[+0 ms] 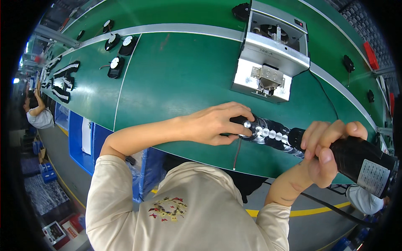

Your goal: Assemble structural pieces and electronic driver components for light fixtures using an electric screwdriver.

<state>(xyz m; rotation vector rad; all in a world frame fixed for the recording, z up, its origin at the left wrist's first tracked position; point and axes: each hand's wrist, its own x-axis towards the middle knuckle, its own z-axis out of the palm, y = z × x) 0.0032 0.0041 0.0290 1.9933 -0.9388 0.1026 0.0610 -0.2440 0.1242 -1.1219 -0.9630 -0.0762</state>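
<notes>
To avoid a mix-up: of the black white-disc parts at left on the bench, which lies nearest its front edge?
The white-disc part lowest in the picture, its thin wire sticking out leftward; the others lie farther back, near the grey rail.

Head camera: left fisheye, worn on head, facing down and forward.
Close range: beige cloth shirt (209,217) at lower edge; bare left hand (217,121), bare right hand (321,146) beyond.
Far range: long green flat desk (180,75), bent toward rim.
</notes>
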